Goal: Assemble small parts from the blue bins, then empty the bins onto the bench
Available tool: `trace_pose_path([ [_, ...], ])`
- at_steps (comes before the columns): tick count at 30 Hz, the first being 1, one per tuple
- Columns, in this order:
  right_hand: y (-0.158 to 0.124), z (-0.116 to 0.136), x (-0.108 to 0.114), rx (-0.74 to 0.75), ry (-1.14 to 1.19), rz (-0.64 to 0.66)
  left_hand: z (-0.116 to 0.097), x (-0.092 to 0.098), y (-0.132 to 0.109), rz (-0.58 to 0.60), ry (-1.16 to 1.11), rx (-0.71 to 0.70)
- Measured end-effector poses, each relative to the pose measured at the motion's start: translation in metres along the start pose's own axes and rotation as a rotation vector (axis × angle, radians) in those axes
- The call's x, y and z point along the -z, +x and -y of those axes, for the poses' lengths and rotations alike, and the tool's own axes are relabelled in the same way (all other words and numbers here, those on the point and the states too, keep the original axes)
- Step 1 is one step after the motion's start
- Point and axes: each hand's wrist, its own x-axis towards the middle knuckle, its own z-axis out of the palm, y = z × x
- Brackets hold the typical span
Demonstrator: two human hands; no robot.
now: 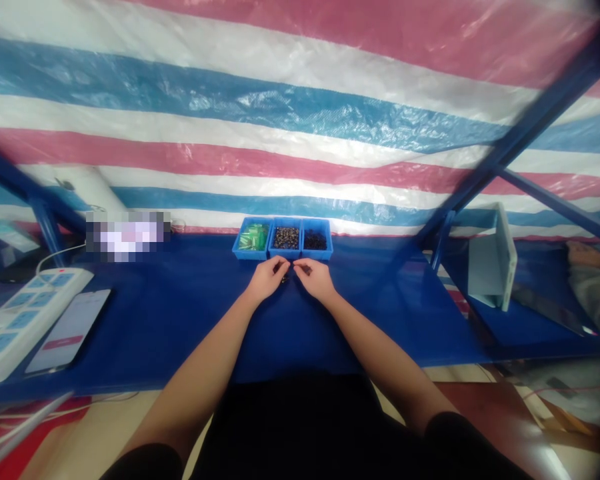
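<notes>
Side by side in front of the bins are my left hand (269,277) and my right hand (316,277), their fingertips almost meeting. The fingers of both are pinched closed; whatever they hold is too small to name. A tiny brass-and-dark piece (284,279) shows just under my left fingertips, and I cannot tell if it is held or lies on the table. Three joined blue bins stand just beyond: the left bin (253,255) has green and pale pieces, the middle bin (285,254) brass-and-dark small parts, the right bin (317,254) black small parts.
On the blue table (180,333), a phone (70,330) lies beside a white power strip (35,320) at left. A blurred-out bright object (127,237) is at back left. A tablet-like stand (493,260) and another person's sleeve (597,293) are at right. Striped sheeting (280,133) hangs behind.
</notes>
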Motion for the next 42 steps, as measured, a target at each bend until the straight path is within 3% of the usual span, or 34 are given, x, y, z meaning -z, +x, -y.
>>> trace_pose_path([
  [35,0.0004,0.0044,0.0027,-0.022,-0.003,0.004,-0.0049,0.0005,-0.0022,0.017,-0.106,-0.017],
  [42,0.0005,0.0025,0.0011,-0.017,0.005,-0.004,-0.0073,0.0027,-0.0021,0.021,-0.038,-0.027],
])
